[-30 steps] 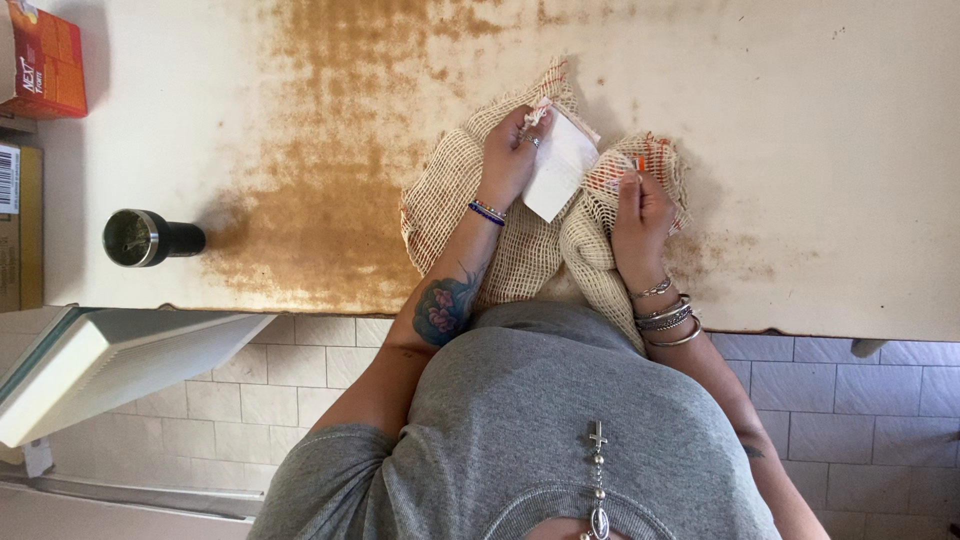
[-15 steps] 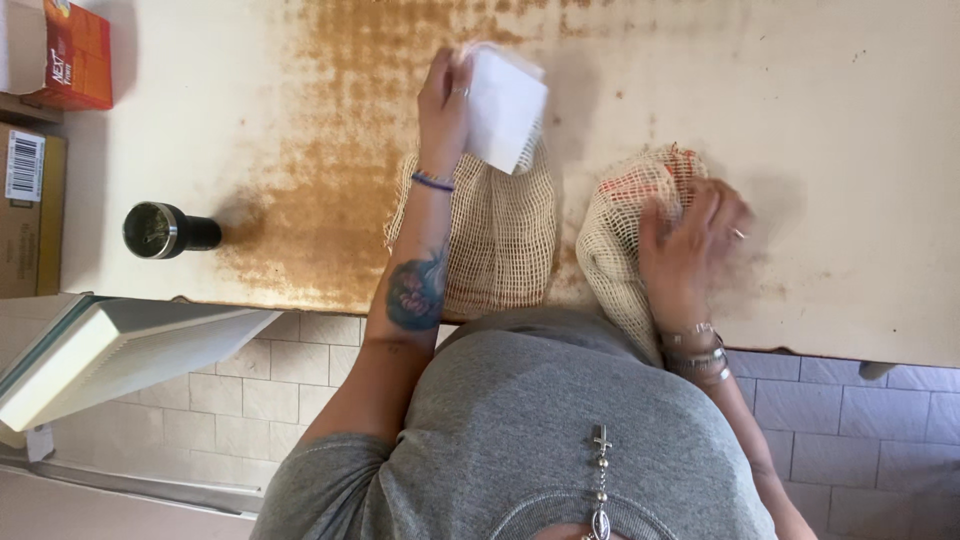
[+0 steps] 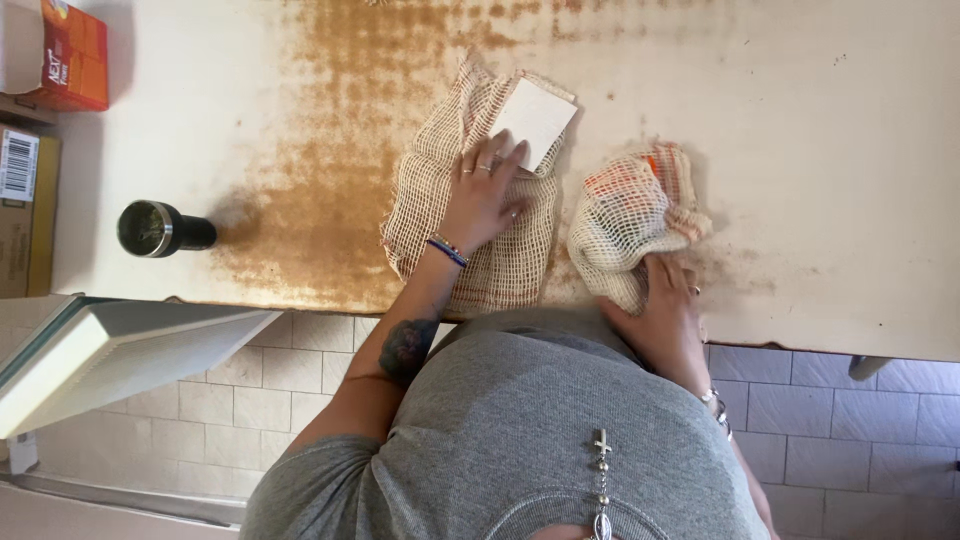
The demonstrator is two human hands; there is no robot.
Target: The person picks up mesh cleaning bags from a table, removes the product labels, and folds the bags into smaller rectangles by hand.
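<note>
Beige mesh cloth lies flat on the stained surface, and the left hand rests open on it, fingertips on a white card at its far edge. Just beside it, the right hand closes its grip on a bunched mesh bag with something orange inside.

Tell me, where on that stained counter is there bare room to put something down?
The widest bare patch lies right of the bunched mesh bag, out to the counter's far end. A smaller one sits between the dark cup and the orange box. The middle is crowded: the left hand presses the flat mesh bag beside the white card.
</note>
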